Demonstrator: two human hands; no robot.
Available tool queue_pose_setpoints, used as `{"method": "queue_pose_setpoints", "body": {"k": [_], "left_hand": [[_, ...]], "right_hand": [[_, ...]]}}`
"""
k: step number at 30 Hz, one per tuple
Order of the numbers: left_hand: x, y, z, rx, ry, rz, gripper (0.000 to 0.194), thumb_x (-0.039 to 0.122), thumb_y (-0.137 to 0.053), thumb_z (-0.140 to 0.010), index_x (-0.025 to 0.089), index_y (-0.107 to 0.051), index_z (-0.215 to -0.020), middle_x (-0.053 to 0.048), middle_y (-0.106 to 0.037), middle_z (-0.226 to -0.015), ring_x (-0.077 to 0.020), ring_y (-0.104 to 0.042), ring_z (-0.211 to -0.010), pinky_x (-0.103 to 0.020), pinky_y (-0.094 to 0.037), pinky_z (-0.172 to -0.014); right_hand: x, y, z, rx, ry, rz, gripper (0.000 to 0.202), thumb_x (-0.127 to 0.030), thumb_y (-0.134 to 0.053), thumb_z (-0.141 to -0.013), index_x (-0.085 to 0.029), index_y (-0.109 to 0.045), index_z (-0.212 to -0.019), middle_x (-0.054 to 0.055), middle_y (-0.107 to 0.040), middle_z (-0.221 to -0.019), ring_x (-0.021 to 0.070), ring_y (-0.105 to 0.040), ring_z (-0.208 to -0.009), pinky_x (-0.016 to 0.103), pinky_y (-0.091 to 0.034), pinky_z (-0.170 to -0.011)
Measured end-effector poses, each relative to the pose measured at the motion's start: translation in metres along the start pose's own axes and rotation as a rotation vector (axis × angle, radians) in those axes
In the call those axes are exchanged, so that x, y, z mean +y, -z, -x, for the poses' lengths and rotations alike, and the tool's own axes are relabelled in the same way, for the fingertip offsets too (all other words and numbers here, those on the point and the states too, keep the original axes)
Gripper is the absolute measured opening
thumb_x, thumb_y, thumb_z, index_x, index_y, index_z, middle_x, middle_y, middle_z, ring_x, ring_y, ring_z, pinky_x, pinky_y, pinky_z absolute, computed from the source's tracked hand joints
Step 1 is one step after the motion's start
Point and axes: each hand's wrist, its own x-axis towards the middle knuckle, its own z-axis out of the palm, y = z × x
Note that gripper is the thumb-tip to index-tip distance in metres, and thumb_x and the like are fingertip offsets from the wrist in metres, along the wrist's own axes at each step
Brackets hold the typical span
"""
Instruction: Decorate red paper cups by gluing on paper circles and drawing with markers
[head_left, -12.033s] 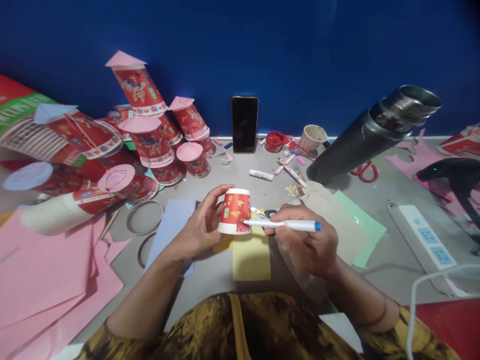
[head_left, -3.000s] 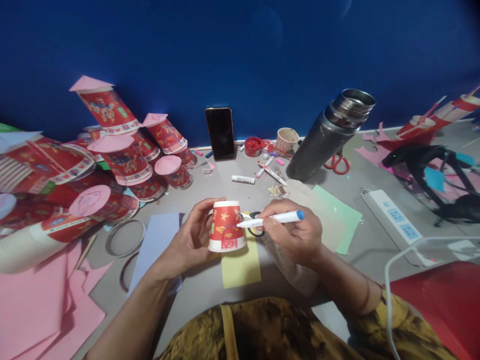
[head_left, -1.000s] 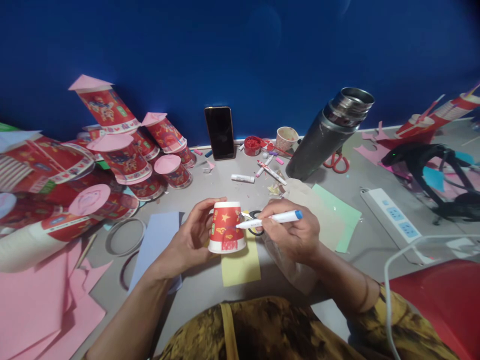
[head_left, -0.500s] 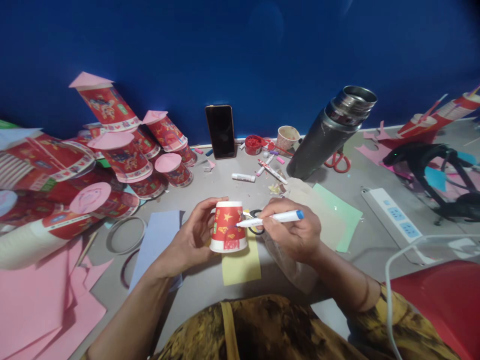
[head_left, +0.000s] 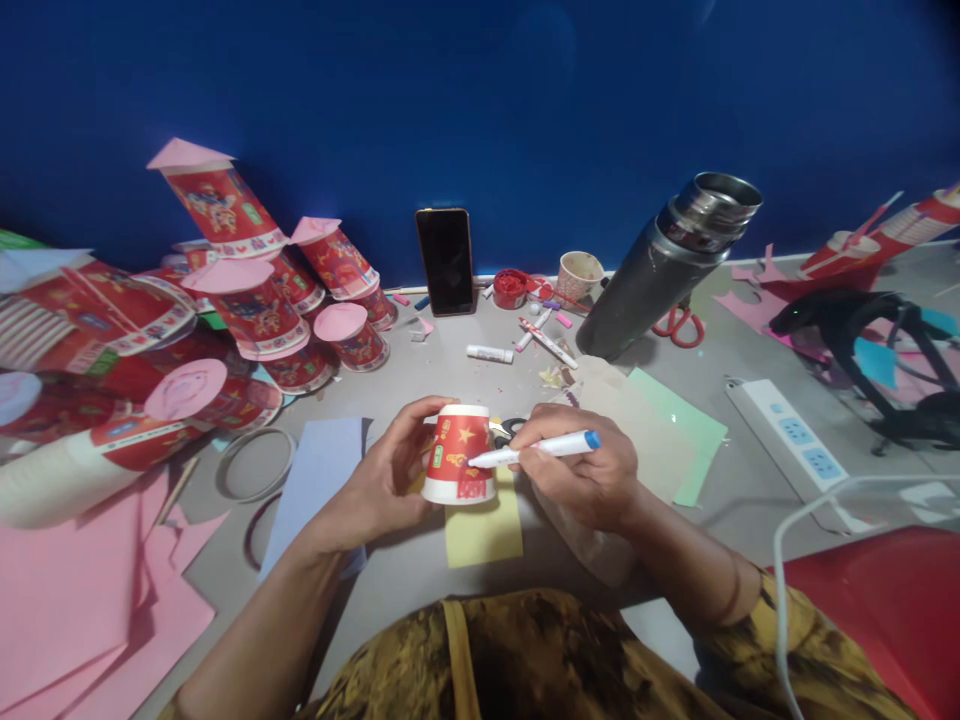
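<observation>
My left hand grips a red paper cup from its left side; the cup is upside down, with a white band at top and bottom, gold patterns and a pinkish-red patch low on its front. In my right hand is a white marker with a blue end. Its tip meets the cup's front, or sits very close to it. Beneath them lies a yellow paper sheet. Black-handled scissors are partly hidden behind my right hand.
Stacked red cups with pink paper tops crowd the left, beside pink sheets and blue paper. A phone leans on the wall. A steel flask, green paper and a power strip are right.
The cup has turned slightly in my left hand, its patterns shifting right. The marker's tip has moved a little left and down across the cup's front.
</observation>
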Motion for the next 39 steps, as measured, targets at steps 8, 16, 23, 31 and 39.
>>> {"method": "queue_pose_setpoints", "body": {"k": [8, 16, 23, 31, 39], "left_hand": [[0.0006, 0.0, -0.001, -0.022, 0.01, -0.048, 0.082, 0.021, -0.093, -0.076, 0.033, -0.055, -0.148, -0.012, -0.064, -0.146, -0.0316, -0.067, -0.132, -0.04, -0.056, -0.107], [-0.0004, 0.0006, -0.0001, -0.03, 0.015, -0.082, 0.086, 0.02, -0.093, -0.074, 0.035, -0.054, -0.148, -0.01, -0.065, -0.145, -0.0317, -0.067, -0.131, -0.039, -0.057, -0.107], [0.002, 0.0007, -0.0003, -0.022, 0.037, -0.166, 0.088, 0.02, -0.093, -0.071, 0.032, -0.052, -0.149, -0.012, -0.065, -0.143, -0.0348, -0.067, -0.13, -0.042, -0.057, -0.105], [0.0029, 0.0023, 0.0016, -0.015, 0.09, -0.164, 0.089, 0.02, -0.091, -0.072, 0.032, -0.05, -0.149, -0.012, -0.063, -0.146, -0.0347, -0.067, -0.129, -0.042, -0.058, -0.102], [0.0032, 0.0024, 0.0018, 0.003, 0.087, -0.168, 0.089, 0.021, -0.094, -0.069, 0.032, -0.053, -0.148, -0.012, -0.066, -0.143, -0.0368, -0.067, -0.129, -0.044, -0.058, -0.102]], "right_hand": [[0.0009, -0.0002, 0.0, -0.036, 0.021, 0.031, 0.013, -0.013, -0.065, -0.093, -0.021, -0.074, -0.089, 0.001, -0.077, -0.074, 0.0144, -0.068, -0.06, 0.027, -0.057, -0.06], [-0.0002, -0.0003, 0.0, -0.037, 0.005, 0.034, 0.014, -0.013, -0.064, -0.093, -0.022, -0.074, -0.088, 0.001, -0.076, -0.074, 0.0144, -0.067, -0.059, 0.027, -0.056, -0.06], [-0.0008, 0.0005, -0.0003, -0.092, 0.043, -0.008, 0.014, -0.012, -0.065, -0.092, -0.022, -0.073, -0.088, 0.001, -0.075, -0.071, 0.0145, -0.068, -0.06, 0.025, -0.055, -0.06], [-0.0001, -0.0001, 0.0011, -0.161, 0.046, 0.003, 0.014, -0.014, -0.063, -0.094, -0.023, -0.072, -0.087, 0.0, -0.075, -0.072, 0.0139, -0.067, -0.06, 0.025, -0.054, -0.059], [-0.0001, 0.0004, 0.0014, -0.167, 0.029, -0.005, 0.014, -0.013, -0.064, -0.094, -0.023, -0.072, -0.088, 0.0, -0.077, -0.075, 0.014, -0.069, -0.062, 0.024, -0.055, -0.061]]}}
